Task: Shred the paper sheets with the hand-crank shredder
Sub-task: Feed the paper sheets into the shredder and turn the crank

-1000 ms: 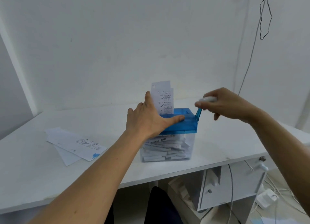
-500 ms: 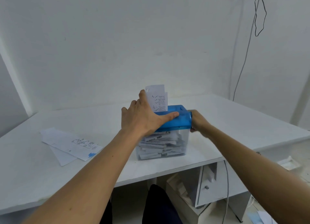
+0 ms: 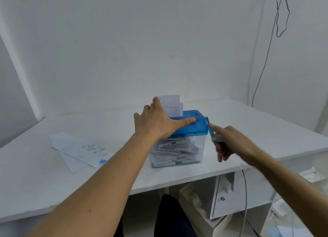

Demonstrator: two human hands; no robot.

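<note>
A hand-crank shredder with a blue top [image 3: 195, 125] and a clear bin [image 3: 177, 153] full of paper strips stands on the white desk [image 3: 124, 165]. A printed paper sheet [image 3: 173, 105] sticks up out of its slot. My left hand [image 3: 156, 121] presses flat on the blue top, thumb stretched along the lid, fingers beside the sheet. My right hand [image 3: 229, 141] grips the white crank handle [image 3: 215, 139] low on the shredder's right side; it is blurred by motion.
Loose printed sheets [image 3: 79, 150] lie on the desk to the left. A drawer unit [image 3: 225, 197] and cables sit under the desk at right. A black wire [image 3: 282, 15] hangs on the wall.
My right hand swung the crank from the top, down behind the shredder, and round to the lower right front. The sheet stands lower in the slot. My left hand stayed on the lid.
</note>
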